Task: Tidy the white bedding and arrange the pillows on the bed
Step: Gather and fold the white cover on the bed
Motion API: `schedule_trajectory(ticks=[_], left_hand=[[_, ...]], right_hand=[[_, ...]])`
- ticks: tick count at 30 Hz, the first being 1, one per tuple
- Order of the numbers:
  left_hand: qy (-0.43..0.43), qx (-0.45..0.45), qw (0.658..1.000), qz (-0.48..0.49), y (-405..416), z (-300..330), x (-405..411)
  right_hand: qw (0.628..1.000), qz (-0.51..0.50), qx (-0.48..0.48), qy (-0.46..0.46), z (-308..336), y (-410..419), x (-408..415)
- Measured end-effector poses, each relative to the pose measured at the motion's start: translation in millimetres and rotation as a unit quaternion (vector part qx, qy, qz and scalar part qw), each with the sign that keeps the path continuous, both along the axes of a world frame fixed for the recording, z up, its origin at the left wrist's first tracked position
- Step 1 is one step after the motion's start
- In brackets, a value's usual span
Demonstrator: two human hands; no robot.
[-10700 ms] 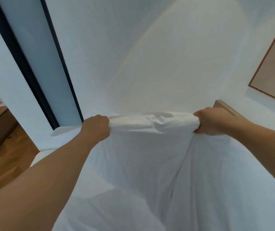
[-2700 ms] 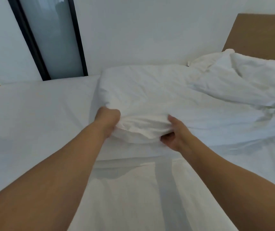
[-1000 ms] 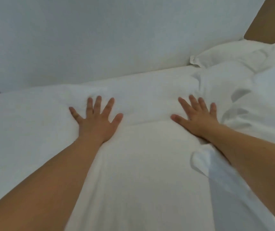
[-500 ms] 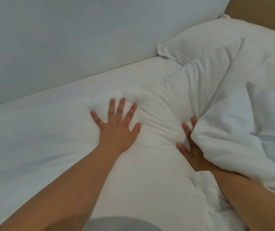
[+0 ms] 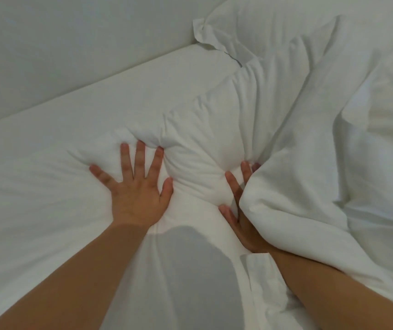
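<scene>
Left hand: the left hand [image 5: 136, 196] lies flat, palm down, on the white duvet [image 5: 198, 144], fingers straight and spread apart. The fingertips [image 5: 140, 146] press into the padding, and a puffed ridge rises just beyond them.

Right hand: the right hand [image 5: 237, 206] presses on the same duvet with fingers straight. Only the thumb and two fingers show; the remainder of the hand is hidden under a bunched fold [image 5: 293, 210] of the duvet that rests on it.

Duvet: it covers the middle and right of the bed. It is flat and smooth under the forearms, creased and gathered between the two hands, and heaped in loose folds at the right.

Pillow: a white pillow [image 5: 257, 27] lies at the upper right, close to the wall [image 5: 60, 44], with its near edge touching the heaped duvet.

Sheet: a smooth white sheet [image 5: 36, 148] covers the left part of the bed as far as the wall.

Shadow: a grey shadow [image 5: 190, 270] falls on the duvet between the two forearms.
</scene>
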State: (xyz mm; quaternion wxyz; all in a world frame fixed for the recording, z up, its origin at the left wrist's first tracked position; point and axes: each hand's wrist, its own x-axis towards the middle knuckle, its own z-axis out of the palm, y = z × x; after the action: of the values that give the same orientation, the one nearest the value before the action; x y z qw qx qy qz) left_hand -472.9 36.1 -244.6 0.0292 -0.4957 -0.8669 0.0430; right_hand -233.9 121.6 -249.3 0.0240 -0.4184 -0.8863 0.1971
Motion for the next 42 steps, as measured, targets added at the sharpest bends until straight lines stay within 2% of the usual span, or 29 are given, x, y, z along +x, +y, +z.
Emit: schedule_trajectory(ticks=[2, 3, 6, 9, 13, 17, 20, 22, 24, 26, 28, 29, 30, 32, 35, 37, 38, 39, 40, 42], left_hand=[[-0.003, -0.011, 1.0, 0.004, 1, -1, -1], [-0.002, -0.014, 1.0, 0.003, 1, -3, -1], [-0.002, -0.021, 1.0, 0.002, 0, -2, -2], [0.0, -0.035, 0.999, -0.007, -2, 2, -3], [-0.01, -0.041, 0.999, -0.001, -5, 1, -5], [-0.044, -0.035, 0.998, 0.025, -10, 11, 1], [-0.142, 0.008, 0.987, 0.074, -34, 34, 23], [-0.231, 0.094, 0.96, 0.128, -68, 51, 58], [-0.282, 0.114, 0.937, 0.169, -105, 68, 106], [-0.283, 0.043, 0.94, 0.183, -131, 88, 159], [-0.265, -0.026, 0.956, 0.12, -136, 115, 206], [-0.288, -0.041, 0.954, 0.073, -133, 127, 229], [-0.36, -0.03, 0.93, 0.061, -129, 142, 253], [-0.541, 0.035, 0.835, 0.09, -124, 158, 293], [-0.641, 0.122, 0.748, 0.117, -125, 163, 352], [-0.667, 0.193, 0.704, 0.153, -126, 165, 386], [-0.648, 0.237, 0.705, 0.161, -126, 166, 396], [-0.621, 0.284, 0.711, 0.166, -127, 170, 401], [-0.605, 0.337, 0.701, 0.173, -130, 177, 403], [-0.584, 0.439, 0.653, 0.199, -140, 198, 393]], right_hand=[[0.992, 0.023, 0.113, -0.047, 1, -9, -14], [0.988, 0.024, 0.149, -0.033, 4, -13, -20], [0.978, 0.039, 0.197, -0.065, 4, -39, -42], [0.972, 0.054, 0.153, -0.171, -2, -51, -63], [0.914, 0.083, 0.24, -0.316, -9, -54, -78], [0.891, 0.125, 0.234, -0.367, 5, -43, -77], [0.879, 0.161, 0.225, -0.388, 48, -45, -65], [0.889, 0.196, 0.206, -0.359, 86, -44, -44], [0.923, 0.245, 0.146, -0.257, 124, -41, -13], [0.951, 0.269, 0.103, -0.112, 158, -39, 25], [0.964, 0.246, 0.098, 0.026, 186, -38, 62], [0.965, 0.222, 0.107, 0.086, 199, -36, 83], [0.963, 0.198, 0.128, 0.127, 209, -33, 105], [0.961, 0.129, 0.192, 0.153, 219, -25, 155], [0.976, -0.027, 0.206, 0.066, 212, -18, 238], [0.984, -0.142, 0.091, 0.06, 202, -25, 290], [0.979, -0.186, -0.005, 0.084, 197, -31, 315], [0.965, -0.213, -0.108, 0.105, 194, -39, 338], [0.943, -0.229, -0.205, 0.126, 191, -48, 357], [0.902, -0.239, -0.32, 0.163, 189, -68, 386]])
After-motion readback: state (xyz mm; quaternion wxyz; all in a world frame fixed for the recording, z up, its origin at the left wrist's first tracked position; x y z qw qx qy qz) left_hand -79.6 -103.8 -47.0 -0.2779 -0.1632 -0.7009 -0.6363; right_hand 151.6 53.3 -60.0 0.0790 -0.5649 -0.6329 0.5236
